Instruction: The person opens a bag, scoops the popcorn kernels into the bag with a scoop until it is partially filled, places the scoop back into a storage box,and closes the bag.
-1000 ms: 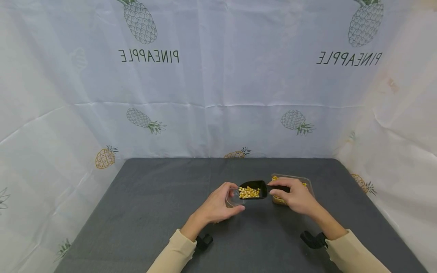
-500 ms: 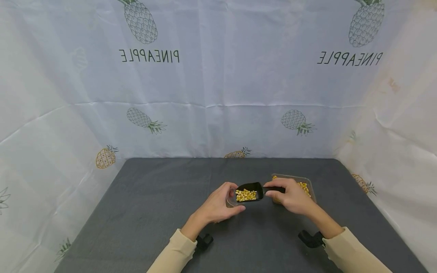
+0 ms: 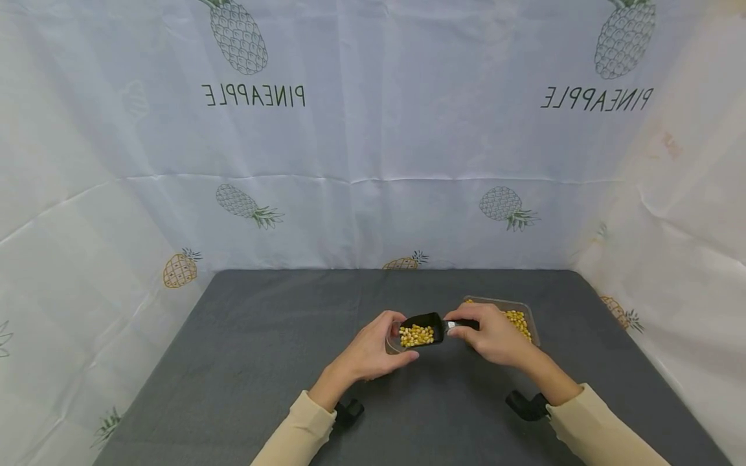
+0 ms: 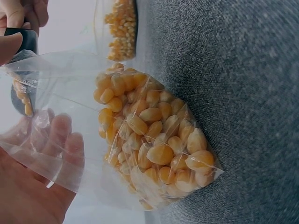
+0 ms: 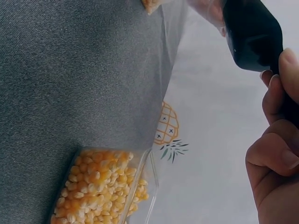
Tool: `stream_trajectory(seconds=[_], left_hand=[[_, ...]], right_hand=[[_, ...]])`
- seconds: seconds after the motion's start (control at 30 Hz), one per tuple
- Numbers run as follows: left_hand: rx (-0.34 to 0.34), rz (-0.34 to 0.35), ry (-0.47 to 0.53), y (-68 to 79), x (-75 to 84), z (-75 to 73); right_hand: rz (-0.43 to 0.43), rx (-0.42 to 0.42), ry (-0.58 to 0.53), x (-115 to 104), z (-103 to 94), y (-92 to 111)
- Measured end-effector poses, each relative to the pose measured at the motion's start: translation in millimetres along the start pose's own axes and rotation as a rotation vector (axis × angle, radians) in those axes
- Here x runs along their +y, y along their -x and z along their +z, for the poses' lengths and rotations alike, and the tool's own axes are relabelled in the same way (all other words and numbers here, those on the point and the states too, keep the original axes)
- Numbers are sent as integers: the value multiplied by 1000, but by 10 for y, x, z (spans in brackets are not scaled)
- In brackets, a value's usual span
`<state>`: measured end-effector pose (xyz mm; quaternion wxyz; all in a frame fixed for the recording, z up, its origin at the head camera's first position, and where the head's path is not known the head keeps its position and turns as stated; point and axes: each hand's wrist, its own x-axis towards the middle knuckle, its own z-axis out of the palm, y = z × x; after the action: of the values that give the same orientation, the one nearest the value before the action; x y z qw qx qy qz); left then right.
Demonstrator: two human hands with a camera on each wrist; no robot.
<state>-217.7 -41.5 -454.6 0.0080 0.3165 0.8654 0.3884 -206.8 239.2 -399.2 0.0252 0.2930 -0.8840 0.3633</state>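
My right hand [image 3: 495, 336] grips the handle of a black scoop [image 3: 432, 320] loaded with yellow corn kernels [image 3: 416, 335]. The scoop's front lies over the mouth of a clear plastic bag [image 4: 135, 135], tipped slightly down to the left. My left hand [image 3: 370, 349] holds that bag by its top, thumb and fingers spread around the opening. Plenty of kernels fill the bag's lower part, which rests on the grey tabletop in the left wrist view. In the right wrist view, thumb and fingers pinch the scoop's handle, and the kernels in it are hidden.
A clear rectangular container [image 3: 527, 309] of corn kernels stands behind my right hand, partly covered by it. The grey table [image 3: 280, 336] ends at a white curtain [image 3: 373, 142] with pineapple prints, which also hangs along both sides.
My right hand has moved the scoop a little left and toward me, further over the bag's mouth. More of the container shows behind it. My left hand has stayed in place.
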Motion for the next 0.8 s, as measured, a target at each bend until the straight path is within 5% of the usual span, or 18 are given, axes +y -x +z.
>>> stream_trajectory(seconds=[0.8], left_hand=[[0, -27, -6, 6, 9, -9]], right_hand=[[-88, -7, 106, -108, 10, -63]])
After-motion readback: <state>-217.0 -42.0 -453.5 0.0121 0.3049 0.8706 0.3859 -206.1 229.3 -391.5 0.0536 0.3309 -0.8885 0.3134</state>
